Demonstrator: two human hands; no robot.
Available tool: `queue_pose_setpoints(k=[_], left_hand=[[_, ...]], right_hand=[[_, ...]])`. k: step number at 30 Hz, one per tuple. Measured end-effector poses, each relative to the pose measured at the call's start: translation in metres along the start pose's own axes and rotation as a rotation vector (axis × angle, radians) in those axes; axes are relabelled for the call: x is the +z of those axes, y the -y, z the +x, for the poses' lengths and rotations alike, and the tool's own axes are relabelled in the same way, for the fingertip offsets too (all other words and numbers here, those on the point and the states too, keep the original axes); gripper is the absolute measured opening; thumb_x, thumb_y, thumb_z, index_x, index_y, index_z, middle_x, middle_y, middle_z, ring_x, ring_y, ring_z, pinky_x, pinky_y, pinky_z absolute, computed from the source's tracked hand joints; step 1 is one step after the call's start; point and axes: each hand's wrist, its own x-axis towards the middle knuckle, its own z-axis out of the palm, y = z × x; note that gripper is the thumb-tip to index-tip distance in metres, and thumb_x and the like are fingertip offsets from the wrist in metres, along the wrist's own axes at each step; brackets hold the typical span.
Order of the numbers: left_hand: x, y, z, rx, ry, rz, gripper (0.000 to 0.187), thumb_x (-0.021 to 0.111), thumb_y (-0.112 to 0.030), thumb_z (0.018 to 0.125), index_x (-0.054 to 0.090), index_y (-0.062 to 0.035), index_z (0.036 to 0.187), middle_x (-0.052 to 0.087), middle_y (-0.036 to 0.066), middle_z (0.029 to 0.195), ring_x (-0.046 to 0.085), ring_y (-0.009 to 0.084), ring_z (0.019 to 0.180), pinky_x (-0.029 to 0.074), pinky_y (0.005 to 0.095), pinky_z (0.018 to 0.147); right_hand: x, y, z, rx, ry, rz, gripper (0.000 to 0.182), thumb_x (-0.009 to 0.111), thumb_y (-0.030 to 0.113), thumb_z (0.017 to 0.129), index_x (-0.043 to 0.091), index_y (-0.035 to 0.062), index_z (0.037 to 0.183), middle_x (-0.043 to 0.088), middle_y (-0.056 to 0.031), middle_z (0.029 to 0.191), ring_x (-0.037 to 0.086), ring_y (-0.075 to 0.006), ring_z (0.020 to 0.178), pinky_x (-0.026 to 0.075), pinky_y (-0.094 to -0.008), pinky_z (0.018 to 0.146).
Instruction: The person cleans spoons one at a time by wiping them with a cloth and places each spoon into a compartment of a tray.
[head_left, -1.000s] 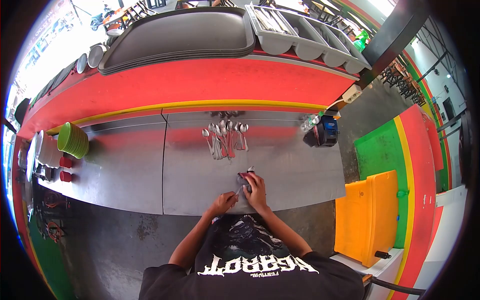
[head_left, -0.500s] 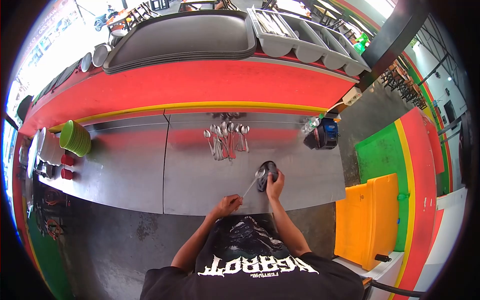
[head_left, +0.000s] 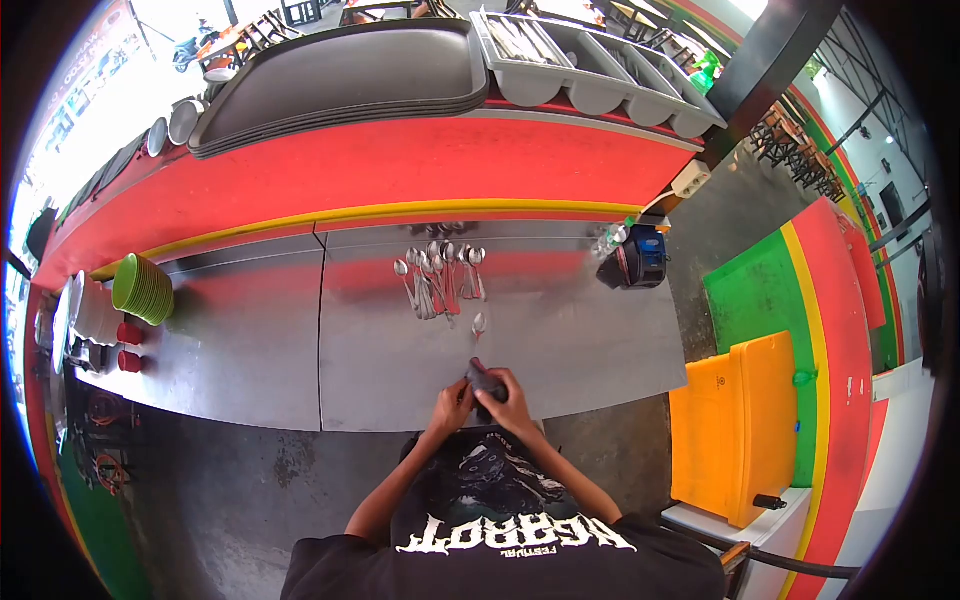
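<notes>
A spoon (head_left: 479, 324) points away from me over the metal counter, bowl end outward, its handle running back into a dark cloth (head_left: 487, 384). My right hand (head_left: 508, 402) is closed around this cloth. Close beside it, my left hand (head_left: 453, 406) is closed too, fingers at the cloth's left edge where the spoon's handle disappears. The handle's end is hidden by the hands and cloth. Farther out on the counter lies a pile of spoons (head_left: 432, 285), bowls mostly toward the back.
A blue-and-black bag (head_left: 646, 258) and a clear plastic bottle (head_left: 608, 240) stand at the counter's back right. Green bowls (head_left: 143, 290) are stacked at left near red cups (head_left: 129, 361). Dark trays (head_left: 345, 70) and a grey cutlery holder (head_left: 600, 75) top the red ledge.
My right hand has brought the cloth from the spoon's bowl down to its handle, beside my left hand. The spoon now points straight outward instead of slanting right.
</notes>
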Motion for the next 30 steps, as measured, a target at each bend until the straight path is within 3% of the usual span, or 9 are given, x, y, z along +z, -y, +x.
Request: queue_pose_setpoints(k=[6, 12, 15, 18, 23, 24, 27, 28, 30], left_hand=[[-0.017, -0.013, 0.001, 0.056, 0.137, 0.110, 0.021, 0.056, -0.017, 0.098, 0.059, 0.0023, 0.091, 0.063, 0.020, 0.068, 0.065, 0.0325, 0.060, 0.047, 0.0419, 0.057], [-0.024, -0.032, -0.008, 0.165, 0.329, 0.152, 0.023, 0.058, -0.021, 0.098, 0.061, 0.0007, 0.091, 0.064, 0.019, 0.071, 0.064, 0.0366, 0.064, 0.047, 0.0427, 0.060], [-0.020, -0.032, -0.015, 0.169, 0.367, 0.148, 0.023, 0.058, -0.021, 0.098, 0.061, 0.0005, 0.091, 0.063, 0.019, 0.070, 0.062, 0.0362, 0.062, 0.046, 0.0424, 0.059], [-0.017, -0.031, -0.020, 0.202, 0.376, 0.183, 0.027, 0.054, -0.024, 0.101, 0.063, -0.0002, 0.093, 0.061, 0.011, 0.067, 0.060, 0.0191, 0.059, 0.047, 0.0353, 0.058], [-0.009, -0.044, -0.030, 0.106, 0.311, 0.060, 0.026, 0.054, -0.024, 0.101, 0.061, -0.0007, 0.092, 0.059, 0.009, 0.066, 0.056, 0.0180, 0.059, 0.046, 0.0347, 0.059], [-0.007, -0.046, -0.032, 0.083, 0.285, 0.012, 0.024, 0.054, -0.023, 0.100, 0.061, -0.0006, 0.092, 0.059, 0.010, 0.066, 0.056, 0.0194, 0.059, 0.047, 0.0354, 0.060], [-0.006, -0.047, -0.033, 0.045, 0.265, -0.065, 0.031, 0.050, -0.027, 0.104, 0.060, -0.0009, 0.090, 0.055, 0.002, 0.066, 0.051, 0.0115, 0.061, 0.044, 0.0300, 0.059], [-0.005, -0.040, -0.031, 0.043, 0.257, -0.092, 0.033, 0.049, -0.027, 0.105, 0.059, -0.0007, 0.089, 0.054, 0.003, 0.066, 0.052, 0.0118, 0.062, 0.045, 0.0306, 0.061], [-0.006, -0.021, -0.020, 0.041, 0.239, -0.147, 0.036, 0.046, -0.029, 0.106, 0.058, -0.0002, 0.088, 0.054, 0.004, 0.066, 0.053, 0.0124, 0.064, 0.046, 0.0318, 0.063]], right_hand=[[0.009, -0.005, 0.005, -0.031, -0.141, -0.115, 0.038, 0.077, 0.020, 0.083, 0.058, -0.0002, 0.110, 0.062, -0.0127, 0.095, 0.061, -0.0233, 0.092, 0.048, -0.0344, 0.085], [0.001, -0.002, 0.030, 0.086, -0.376, -0.103, 0.037, 0.078, 0.019, 0.082, 0.056, -0.0006, 0.105, 0.063, -0.0152, 0.091, 0.061, -0.0253, 0.083, 0.048, -0.0369, 0.078], [-0.007, -0.009, 0.049, 0.026, -0.498, -0.153, 0.036, 0.078, 0.017, 0.081, 0.055, -0.0005, 0.104, 0.062, -0.0145, 0.090, 0.061, -0.0252, 0.083, 0.049, -0.0369, 0.079], [-0.027, -0.012, 0.070, 0.000, -0.475, -0.160, 0.037, 0.078, 0.015, 0.080, 0.054, -0.0005, 0.103, 0.061, -0.0135, 0.090, 0.060, -0.0247, 0.084, 0.049, -0.0368, 0.080], [-0.057, -0.026, 0.100, 0.032, -0.637, -0.107, 0.040, 0.079, 0.018, 0.078, 0.054, -0.0007, 0.103, 0.061, -0.0120, 0.089, 0.059, -0.0255, 0.085, 0.048, -0.0370, 0.083], [-0.061, -0.023, 0.107, 0.008, -0.681, -0.113, 0.041, 0.080, 0.023, 0.080, 0.054, 0.0021, 0.103, 0.060, -0.0082, 0.088, 0.058, -0.0207, 0.075, 0.049, -0.0336, 0.070], [-0.078, -0.012, 0.098, 0.335, -0.526, 0.333, 0.042, 0.081, 0.030, 0.081, 0.053, 0.0065, 0.102, 0.058, -0.0033, 0.084, 0.053, -0.0121, 0.064, 0.044, -0.0280, 0.053], [-0.077, -0.015, 0.097, 0.355, -0.497, 0.420, 0.039, 0.079, 0.034, 0.084, 0.054, 0.0099, 0.102, 0.056, 0.0009, 0.081, 0.048, -0.0053, 0.057, 0.035, -0.0245, 0.043], [-0.074, -0.016, 0.081, 0.428, -0.304, 0.627, 0.039, 0.078, 0.034, 0.086, 0.056, 0.0092, 0.107, 0.059, 0.0008, 0.084, 0.053, -0.0059, 0.062, 0.039, -0.0238, 0.046]])
